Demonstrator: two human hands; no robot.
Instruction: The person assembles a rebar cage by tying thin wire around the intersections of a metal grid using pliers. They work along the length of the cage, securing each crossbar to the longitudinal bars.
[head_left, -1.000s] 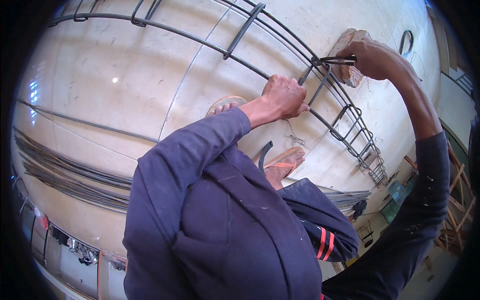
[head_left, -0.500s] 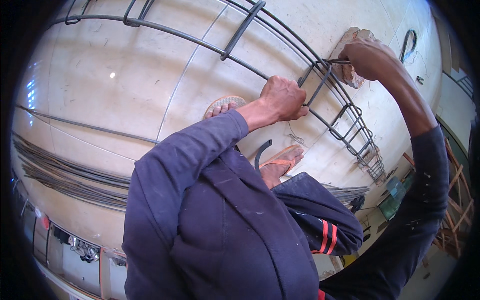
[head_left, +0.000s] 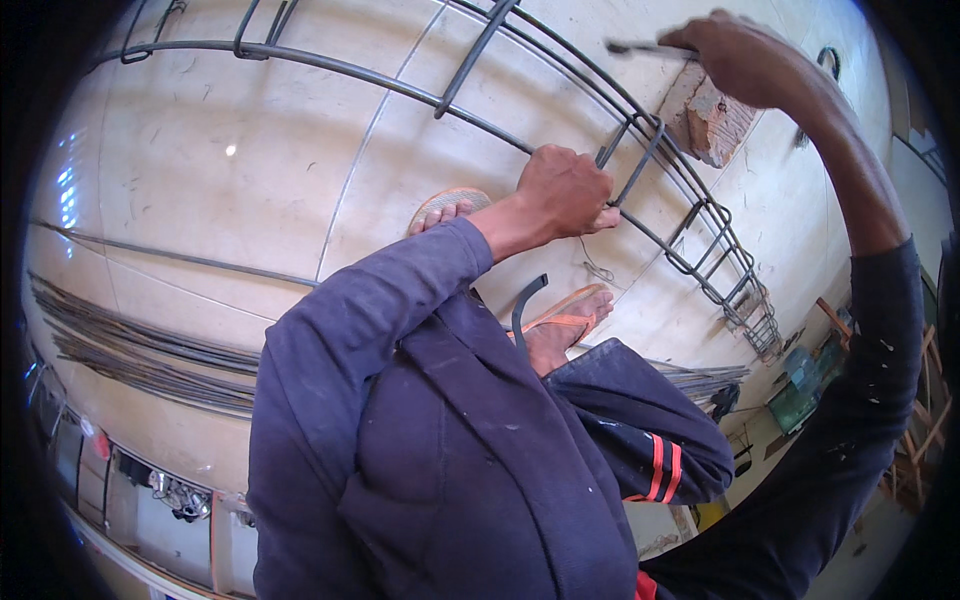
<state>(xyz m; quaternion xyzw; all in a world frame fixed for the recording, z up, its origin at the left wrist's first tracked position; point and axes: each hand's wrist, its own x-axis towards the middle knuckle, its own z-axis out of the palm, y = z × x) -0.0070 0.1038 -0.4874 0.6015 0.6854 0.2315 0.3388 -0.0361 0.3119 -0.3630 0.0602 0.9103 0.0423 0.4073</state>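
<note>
Seen from the head camera, a long metal cage [head_left: 478, 58] of dark bars and square rings stretches over a pale floor [head_left: 250, 200], curving in the wide lens from the upper left to the far right, in front of a person in dark sleeves and sandals [head_left: 560, 322]. The person's left hand [head_left: 566, 195] is clenched around the cage's near bar, just beside a ring, the knuckles uppermost. The right hand [head_left: 738, 58] is raised beyond the cage's far bars, fingers curled around a slim dark tool [head_left: 642, 47] whose tip, blurred, appears apart from the metal; how each finger sits on the handle cannot be told. A brick [head_left: 715, 130] rests near the far bars, below the right hand, and a bundle of loose rods [head_left: 150, 345] lies at the left. The cage looks heavy as a whole and stiff in each bar, though so long a frame may flex or twist along its run; nothing about it seems fragile. Bare, round metal probably offers a firm grip to a closed fist, and the near bar close to a ring, where the left hand is, looks the soundest place to hold it, with cut bar ends a likely hazard to skin.
</note>
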